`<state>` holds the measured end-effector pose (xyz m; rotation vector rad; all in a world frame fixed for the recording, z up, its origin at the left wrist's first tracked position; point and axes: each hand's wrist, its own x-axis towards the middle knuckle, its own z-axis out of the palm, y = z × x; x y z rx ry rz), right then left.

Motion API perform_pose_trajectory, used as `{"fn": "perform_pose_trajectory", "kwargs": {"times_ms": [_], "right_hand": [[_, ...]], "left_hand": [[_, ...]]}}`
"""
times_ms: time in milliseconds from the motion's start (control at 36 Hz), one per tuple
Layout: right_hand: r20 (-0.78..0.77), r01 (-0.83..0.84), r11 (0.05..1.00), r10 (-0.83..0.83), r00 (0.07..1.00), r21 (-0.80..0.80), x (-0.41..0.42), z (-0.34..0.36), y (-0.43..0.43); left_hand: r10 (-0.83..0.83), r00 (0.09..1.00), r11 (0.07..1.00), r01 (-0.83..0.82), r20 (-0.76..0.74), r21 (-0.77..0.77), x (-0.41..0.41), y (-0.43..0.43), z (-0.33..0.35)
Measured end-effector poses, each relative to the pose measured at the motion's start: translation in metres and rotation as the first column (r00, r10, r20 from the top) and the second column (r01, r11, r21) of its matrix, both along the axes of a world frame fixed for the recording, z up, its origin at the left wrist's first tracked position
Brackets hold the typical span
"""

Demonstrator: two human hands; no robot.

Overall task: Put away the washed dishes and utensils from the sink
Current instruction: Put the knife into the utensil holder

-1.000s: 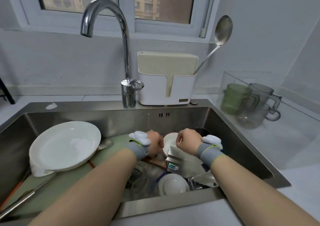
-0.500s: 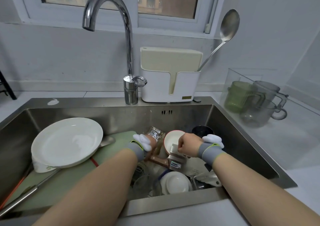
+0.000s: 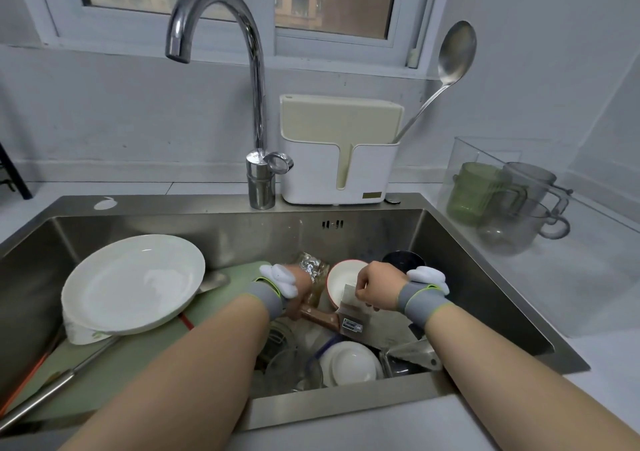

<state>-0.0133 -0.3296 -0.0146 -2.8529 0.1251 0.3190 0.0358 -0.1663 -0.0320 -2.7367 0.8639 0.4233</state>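
Nearest me, in the sink (image 3: 346, 405), a small white dish (image 3: 349, 364) lies just under the cleaver (image 3: 360, 326). The left hand (image 3: 301, 288) is wrapped round its wooden handle, and the right hand (image 3: 375, 289) pinches the blade's upper edge. I'd guess the cleaver is heavy, stiff, wet-slick and sharp, so lift it by the handle and keep the fingers on the spine. A red-rimmed bowl (image 3: 341, 282) sits behind it, and a white holder (image 3: 367, 173) stands on the counter beyond. Compared with half a second ago, both hands keep the same holds and the cleaver has barely shifted.
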Motion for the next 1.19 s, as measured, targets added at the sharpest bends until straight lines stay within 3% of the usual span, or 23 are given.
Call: {"fn": "perform_pose_trajectory", "kwargs": {"times_ms": [56,250,389,500,806,944,1056,1194], "right_hand": [[0.005,0.012,1.0,-0.012,1.0,-0.001,0.0,0.0,0.001],[0.095,0.046,0.998,-0.049,0.994,0.037,0.004,0.003,-0.001],[0.157,-0.032,0.995,0.017,0.987,0.095,0.0,0.009,0.004],[0.123,-0.117,0.99,0.107,0.987,0.077,-0.002,0.007,0.015],[0.262,-0.074,0.994,0.091,0.961,-0.074,0.001,0.012,0.022],[0.287,-0.052,0.98,0.107,0.952,-0.193,0.001,0.016,0.021],[0.351,-0.033,0.953,0.143,0.925,-0.3,-0.001,0.021,0.019],[0.376,0.002,0.948,0.124,0.918,-0.318,-0.006,0.03,0.013]], "left_hand": [[-0.015,1.0,1.0,0.016,-0.019,0.009,0.0,0.003,0.006],[-0.026,0.998,0.962,0.038,0.05,-0.272,0.005,0.012,0.012],[-0.035,0.993,0.905,0.079,0.11,-0.418,0.003,0.01,0.024],[-0.016,0.996,0.869,0.056,0.085,-0.491,0.004,0.011,0.024],[0.082,0.997,0.586,-0.048,0.0,-0.809,-0.002,0.002,0.036],[0.133,0.991,0.51,-0.051,0.02,-0.859,-0.005,-0.001,0.043],[0.169,0.985,0.392,-0.082,-0.016,-0.916,-0.006,-0.003,0.051],[0.157,0.986,0.296,-0.103,-0.058,-0.95,-0.006,-0.006,0.059]]}}
